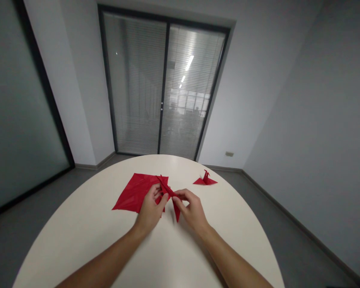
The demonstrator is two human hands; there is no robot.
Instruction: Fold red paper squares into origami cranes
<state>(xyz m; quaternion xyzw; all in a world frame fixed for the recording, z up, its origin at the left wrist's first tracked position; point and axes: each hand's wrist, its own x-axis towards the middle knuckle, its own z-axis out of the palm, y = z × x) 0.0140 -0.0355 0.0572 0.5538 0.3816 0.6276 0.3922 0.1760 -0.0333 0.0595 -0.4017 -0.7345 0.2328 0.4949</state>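
From where I stand: pale, round-edged counter [159, 258] in a room with plain light walls [252, 80], grey floor [280, 230], dark-framed glass doors [165, 86] with slatted blinds, and a small wall plate [229, 153] low to their right. Over the counter's middle, left hand [151, 206] and right hand [192, 208] both pinch a folded red paper piece [169, 191] between thumb and fingers. Red sheet [132, 192] spread flat at left, partly behind the left hand; folded red bird [206, 181] stands toward the far right edge.

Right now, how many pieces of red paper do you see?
3: a flat red paper sheet at left, a folded red paper piece between left hand and right hand, and a winged red paper figure at right. Others under the sheet may be hidden.
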